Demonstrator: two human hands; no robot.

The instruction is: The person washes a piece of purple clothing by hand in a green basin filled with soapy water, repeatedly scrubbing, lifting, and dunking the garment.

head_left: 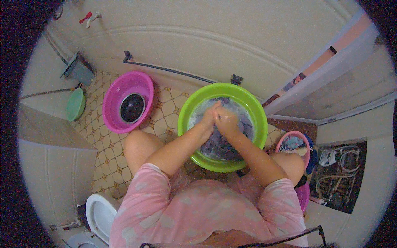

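Observation:
In front of me a large green plastic basin [223, 167] holds dark clothes [217, 145] in sudsy water. My left hand [211, 117] and my right hand [228, 119] are pressed together above the clothes, near the basin's middle, in the head view. Which arm is which follows from the picture only in part: the hands meet and their fingers overlap. Suds or water shine on the skin of the hand on the right. Whether anything is held between the palms cannot be seen.
A pink basin [107, 114] with a dark round metal bowl [132, 108] stands on the tiled floor at left. Beyond it are a green basin [76, 104] and a grey bin [81, 69]. A laundry basket [307, 148] stands at right, a toilet lid [100, 214] at lower left.

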